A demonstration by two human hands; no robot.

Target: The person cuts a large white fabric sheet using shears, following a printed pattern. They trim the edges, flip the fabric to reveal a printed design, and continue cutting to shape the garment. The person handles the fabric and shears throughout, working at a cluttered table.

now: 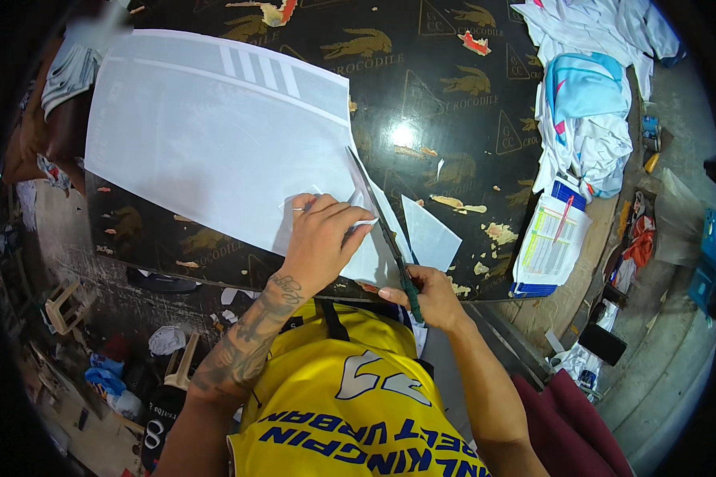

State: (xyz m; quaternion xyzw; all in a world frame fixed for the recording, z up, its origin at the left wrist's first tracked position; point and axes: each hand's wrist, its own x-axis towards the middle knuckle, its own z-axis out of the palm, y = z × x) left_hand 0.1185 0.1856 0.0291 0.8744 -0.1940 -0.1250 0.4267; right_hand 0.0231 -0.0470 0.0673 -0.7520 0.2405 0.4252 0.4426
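A large white sheet (207, 135) of what looks like fabric, with grey bands and stripes along its far edge, lies on the dark table. My left hand (322, 234) rests on its near right part, pinching a folded-up bit of the edge between thumb and fingers. My right hand (431, 300) is closed round the green-wrapped handles of long dark scissors (380, 215). The blades point away from me along the sheet's right edge, the tips near its far right side. A white offcut (433, 237) lies just right of the scissors.
The black tabletop (453, 119) has gold prints and peeled patches. At its right sit a clothes pile (585, 103) and an open booklet (549, 238) with a red pen (564, 216). Folded cloth (71, 75) is at the far left. A small stool (65, 308) stands on the cluttered floor.
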